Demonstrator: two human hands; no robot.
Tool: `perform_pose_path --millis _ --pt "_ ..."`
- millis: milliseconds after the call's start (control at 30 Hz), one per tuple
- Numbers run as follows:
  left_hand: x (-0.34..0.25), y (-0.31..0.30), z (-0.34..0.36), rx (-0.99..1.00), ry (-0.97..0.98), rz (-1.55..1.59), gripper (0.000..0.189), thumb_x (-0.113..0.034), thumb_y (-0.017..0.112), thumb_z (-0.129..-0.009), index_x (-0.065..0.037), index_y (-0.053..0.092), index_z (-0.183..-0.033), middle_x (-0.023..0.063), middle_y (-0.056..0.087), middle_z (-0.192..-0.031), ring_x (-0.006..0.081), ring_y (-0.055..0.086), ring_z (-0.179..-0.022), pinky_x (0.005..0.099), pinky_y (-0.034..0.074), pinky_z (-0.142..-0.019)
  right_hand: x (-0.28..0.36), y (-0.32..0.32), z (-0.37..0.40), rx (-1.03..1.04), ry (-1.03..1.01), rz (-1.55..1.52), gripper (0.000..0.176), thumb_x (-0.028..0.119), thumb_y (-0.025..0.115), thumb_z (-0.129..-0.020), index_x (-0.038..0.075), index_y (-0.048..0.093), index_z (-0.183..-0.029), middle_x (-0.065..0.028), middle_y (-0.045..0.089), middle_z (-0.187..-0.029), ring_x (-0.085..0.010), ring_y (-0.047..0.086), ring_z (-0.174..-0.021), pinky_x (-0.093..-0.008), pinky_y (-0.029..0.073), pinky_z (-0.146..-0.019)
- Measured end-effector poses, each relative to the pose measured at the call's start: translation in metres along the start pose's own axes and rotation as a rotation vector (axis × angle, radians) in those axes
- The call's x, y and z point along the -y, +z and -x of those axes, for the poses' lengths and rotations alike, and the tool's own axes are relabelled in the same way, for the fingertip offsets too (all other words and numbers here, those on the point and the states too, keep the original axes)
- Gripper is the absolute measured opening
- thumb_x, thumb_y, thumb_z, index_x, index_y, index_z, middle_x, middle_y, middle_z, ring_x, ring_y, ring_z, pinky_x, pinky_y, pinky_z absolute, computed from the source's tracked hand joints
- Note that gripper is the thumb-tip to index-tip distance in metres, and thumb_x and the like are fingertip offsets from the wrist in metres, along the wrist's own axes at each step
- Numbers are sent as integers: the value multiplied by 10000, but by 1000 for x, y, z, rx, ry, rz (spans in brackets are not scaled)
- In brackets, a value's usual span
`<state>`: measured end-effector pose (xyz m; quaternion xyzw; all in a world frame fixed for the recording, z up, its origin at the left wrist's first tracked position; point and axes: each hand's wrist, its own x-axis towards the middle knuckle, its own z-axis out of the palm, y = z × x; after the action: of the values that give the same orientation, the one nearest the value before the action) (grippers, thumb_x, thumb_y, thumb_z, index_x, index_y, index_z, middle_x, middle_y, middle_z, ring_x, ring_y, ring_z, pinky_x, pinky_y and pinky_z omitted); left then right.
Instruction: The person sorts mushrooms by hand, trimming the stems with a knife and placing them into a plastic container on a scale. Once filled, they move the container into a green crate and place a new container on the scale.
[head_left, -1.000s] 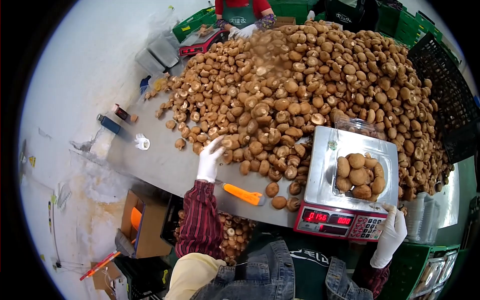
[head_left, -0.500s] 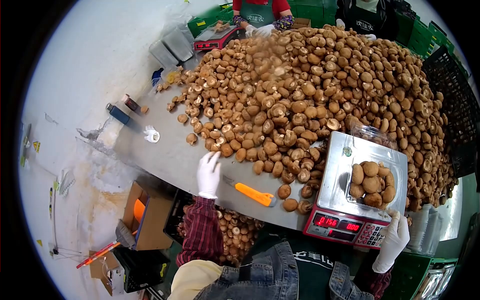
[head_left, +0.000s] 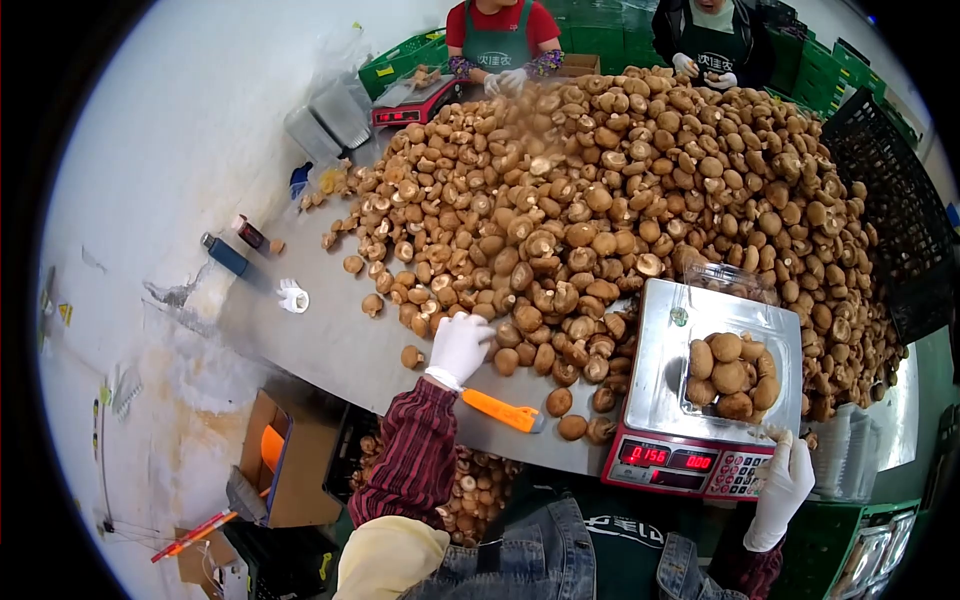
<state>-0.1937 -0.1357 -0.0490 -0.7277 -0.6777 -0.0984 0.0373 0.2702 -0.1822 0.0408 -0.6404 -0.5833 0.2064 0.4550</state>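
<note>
My left hand [head_left: 460, 348], in a white glove, is at the near edge of a big heap of brown mushrooms [head_left: 590, 210]. Its fingers are curled down among them, and what lies under them is hidden. An orange-handled knife [head_left: 502, 411] lies just in front of that wrist. My right hand [head_left: 783, 492], also gloved, is at the near right corner of a digital scale [head_left: 650, 385], fingers drawn together; anything in them is too small to name. On the scale's steel plate, a clear tray [head_left: 690, 405] holds several mushrooms [head_left: 733, 376]. The display reads 0.156.
A loose mushroom [head_left: 412, 356] and a crumpled white item [head_left: 292, 296] lie on the metal table [head_left: 330, 330]. Two bottles [head_left: 224, 254] stand by the wall. Stacked clear trays [head_left: 845, 450] are right of the scale. Across the heap, two gloved co-workers [head_left: 505, 50] stand near another scale [head_left: 415, 105].
My left hand has moved right and onto the heap's edge, its fingers curling. A single mushroom now lies apart to its left. The right hand stays by the scale. The view has shifted slightly.
</note>
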Motion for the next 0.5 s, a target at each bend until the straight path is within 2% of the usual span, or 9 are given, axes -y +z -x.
perform_pose_path --millis 33,100,200,267,300,333,400,467,500 --pt "0 0 -6 -1 1 -1 217 -147 627 -756 -139 673 -967 21 624 -921 234 555 -920 378 421 -779 -1 0 0 14 -16 -3 155 56 516 -944 -31 645 -945 -16 545 -713 -34 412 -493 -183 333 -472" --pt "0 4 -30 -268 -89 194 209 -158 618 -788 -110 668 -986 49 636 -951 261 567 -941 381 451 -798 4 5 -1 24 -31 -13 153 53 518 -942 -32 646 -951 -18 540 -717 -37 414 -496 -187 335 -471" --pt "1 10 -71 -334 -174 276 356 -104 620 -799 -81 602 -1153 133 596 -1115 304 558 -1028 364 453 -884 14 11 -1 45 -47 -20 146 45 524 -936 -32 646 -959 -18 530 -721 -43 420 -503 -194 340 -472" --pt "0 17 -95 -313 -165 267 431 -88 630 -775 -106 575 -1202 144 562 -1187 322 533 -1083 362 436 -930 20 10 0 42 -43 -11 141 40 528 -931 -32 646 -961 -17 524 -722 -47 423 -508 -196 343 -475" --pt "13 36 -108 -237 -164 299 471 -79 651 -743 -122 575 -1206 148 552 -1206 335 511 -1115 361 424 -954 21 10 1 22 -50 -27 137 35 531 -927 -31 648 -953 -21 522 -716 -56 429 -513 -202 350 -479" --pt "13 33 -113 -218 -192 395 477 -47 642 -717 -97 589 -1188 150 568 -1195 329 523 -1114 360 419 -972 20 7 1 -3 -53 -38 132 31 535 -923 -31 650 -945 -24 520 -710 -64 436 -518 -208 357 -484" --pt "39 62 -124 -373 -159 551 440 12 564 -704 -26 617 -1139 133 624 -1149 245 571 -1114 319 419 -983 5 -3 0 -55 -112 86 125 33 546 -916 -17 661 -913 -38 503 -670 -84 438 -525 -232 359 -484" --pt "40 57 -122 -424 -185 652 414 4 524 -736 -10 621 -1138 105 634 -1150 221 586 -1091 305 442 -948 6 -10 -4 -134 -155 71 124 47 550 -919 -10 660 -907 -26 487 -646 -74 429 -520 -232 350 -481" --pt "32 43 -118 -398 -301 910 412 6 511 -764 -7 603 -1165 91 624 -1161 223 577 -1096 308 434 -952 6 -15 -4 -129 29 -20 129 62 552 -924 -9 658 -902 -18 477 -632 -64 422 -515 -228 345 -471"
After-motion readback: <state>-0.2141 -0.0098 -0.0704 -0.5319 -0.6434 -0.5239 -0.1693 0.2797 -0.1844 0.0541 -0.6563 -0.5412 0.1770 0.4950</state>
